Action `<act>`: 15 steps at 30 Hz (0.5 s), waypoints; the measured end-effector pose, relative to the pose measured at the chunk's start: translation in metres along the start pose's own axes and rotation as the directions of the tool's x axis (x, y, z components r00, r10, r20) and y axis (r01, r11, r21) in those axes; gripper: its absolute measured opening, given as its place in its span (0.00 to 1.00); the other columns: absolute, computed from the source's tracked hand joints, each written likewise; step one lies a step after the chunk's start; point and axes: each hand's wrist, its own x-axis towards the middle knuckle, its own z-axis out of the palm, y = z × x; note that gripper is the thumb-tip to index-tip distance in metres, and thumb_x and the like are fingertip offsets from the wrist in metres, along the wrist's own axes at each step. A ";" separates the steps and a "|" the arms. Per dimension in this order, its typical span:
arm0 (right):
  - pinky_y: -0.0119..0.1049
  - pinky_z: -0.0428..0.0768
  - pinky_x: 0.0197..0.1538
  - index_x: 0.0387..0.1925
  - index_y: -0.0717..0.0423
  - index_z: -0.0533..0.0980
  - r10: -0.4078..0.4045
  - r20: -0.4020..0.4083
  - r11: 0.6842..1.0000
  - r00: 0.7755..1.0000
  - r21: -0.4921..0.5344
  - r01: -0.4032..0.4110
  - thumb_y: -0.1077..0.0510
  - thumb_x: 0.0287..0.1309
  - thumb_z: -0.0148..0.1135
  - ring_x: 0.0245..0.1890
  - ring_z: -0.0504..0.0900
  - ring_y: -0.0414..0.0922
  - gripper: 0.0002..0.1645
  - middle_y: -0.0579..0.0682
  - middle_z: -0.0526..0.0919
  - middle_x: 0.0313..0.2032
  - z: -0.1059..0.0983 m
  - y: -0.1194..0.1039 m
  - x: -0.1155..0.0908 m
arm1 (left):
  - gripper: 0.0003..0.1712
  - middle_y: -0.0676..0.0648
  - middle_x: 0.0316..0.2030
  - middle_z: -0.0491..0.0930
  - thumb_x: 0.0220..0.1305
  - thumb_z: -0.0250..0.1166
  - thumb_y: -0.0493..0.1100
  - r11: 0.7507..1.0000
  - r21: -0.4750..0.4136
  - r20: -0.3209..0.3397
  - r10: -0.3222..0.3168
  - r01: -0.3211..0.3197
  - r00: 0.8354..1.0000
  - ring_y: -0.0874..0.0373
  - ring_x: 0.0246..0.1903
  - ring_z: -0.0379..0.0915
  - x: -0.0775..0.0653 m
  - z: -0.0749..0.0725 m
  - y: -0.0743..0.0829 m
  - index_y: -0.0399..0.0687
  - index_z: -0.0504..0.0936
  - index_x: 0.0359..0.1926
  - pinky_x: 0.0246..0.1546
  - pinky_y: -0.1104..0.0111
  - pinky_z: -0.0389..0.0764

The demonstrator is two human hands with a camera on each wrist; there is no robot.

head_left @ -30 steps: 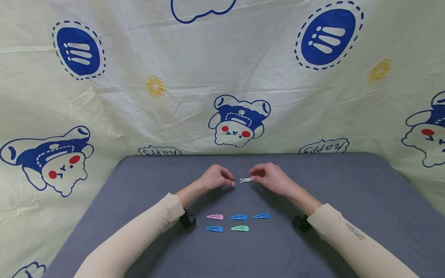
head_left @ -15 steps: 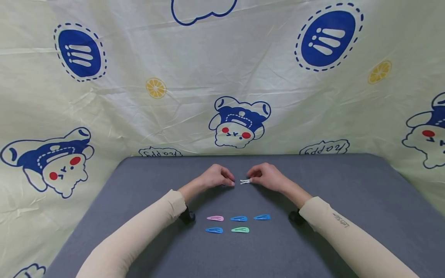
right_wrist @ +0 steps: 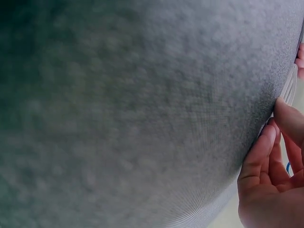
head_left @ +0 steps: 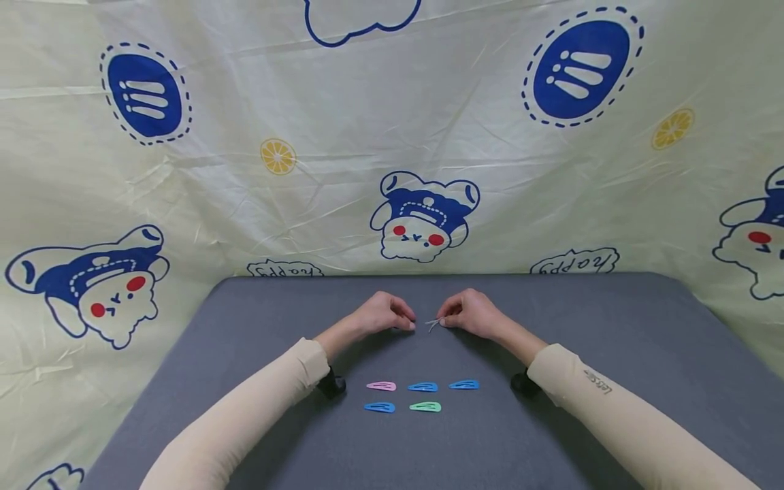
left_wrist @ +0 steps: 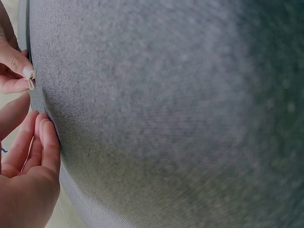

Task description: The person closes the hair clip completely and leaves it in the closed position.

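Between thumb and fingers, my right hand pinches a white snap hair clip, whose two parts stand spread apart toward the left. Seen from the right wrist, the pale clip sticks out past the thumb tip. My left hand is just left of the clip, a small gap away, with loosely bent fingers and nothing between them; the left wrist view shows its thumb apart from its fingers. Nearer the body lie a pink snap clip, a green one and three blue ones.
The grey cloth-covered table ends at a far edge just beyond the hands. A patterned curtain hangs behind it. The loose clips lie in two rows between the forearms. Each wrist wears a black camera mount.
The white clip has turned in my right fingers, and its two parts now look thinner, seen edge-on and spread. My left hand and the loose clips stay in place.
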 end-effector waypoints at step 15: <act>0.39 0.74 0.40 0.34 0.52 0.87 0.065 -0.025 0.997 0.998 0.035 -0.064 0.60 0.59 0.69 0.32 0.75 0.43 0.03 0.43 0.85 0.31 0.000 -0.003 -0.007 | 0.09 0.51 0.37 0.82 0.60 0.71 0.38 1.000 -0.016 -0.006 0.005 -0.006 1.000 0.56 0.36 0.72 -0.004 -0.001 0.000 0.42 0.87 0.42 0.37 0.67 0.74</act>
